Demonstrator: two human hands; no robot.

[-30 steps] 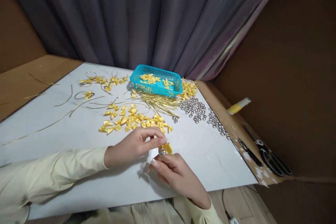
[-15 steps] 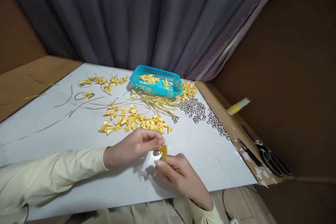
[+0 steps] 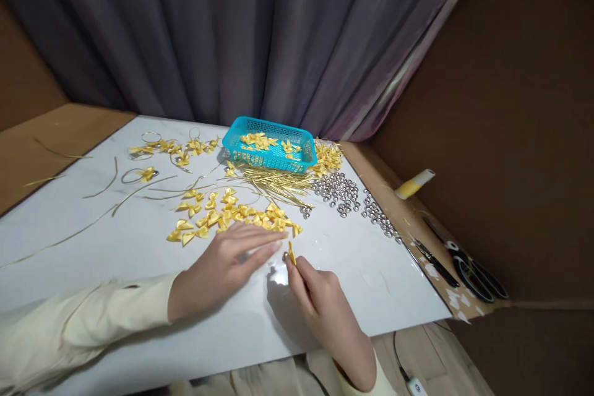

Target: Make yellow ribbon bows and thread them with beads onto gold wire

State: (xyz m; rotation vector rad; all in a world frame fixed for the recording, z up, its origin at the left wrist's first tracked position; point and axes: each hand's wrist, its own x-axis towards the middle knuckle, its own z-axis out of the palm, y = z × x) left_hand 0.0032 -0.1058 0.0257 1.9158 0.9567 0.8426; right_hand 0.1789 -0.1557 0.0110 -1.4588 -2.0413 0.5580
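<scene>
A yellow ribbon bow (image 3: 292,252) with a small silver bell (image 3: 284,256) beside it is pinched between the thumb and fingers of my right hand (image 3: 320,294). My left hand (image 3: 225,265) reaches in from the left, fingers stretched out and thumb a little apart, its fingertips close to the bow. I see nothing in the left hand. Just beyond it, loose yellow bows (image 3: 227,216) are scattered on the white tabletop (image 3: 223,340); the hand's back partly covers the nearest ones.
A blue basket (image 3: 269,161) holding yellow bows stands at the back. Gold cords (image 3: 278,184) lie before it, silver bells (image 3: 338,190) to their right. Bows with cord loops (image 3: 143,174) sit at far left. Scissors (image 3: 471,269), a black-handled tool (image 3: 439,265) and a yellow-white tube (image 3: 414,184) lie along the right edge.
My left hand has let go of the bow and its fingers have straightened. My right hand has risen slightly with the bow and bell. The view has shifted a little.
</scene>
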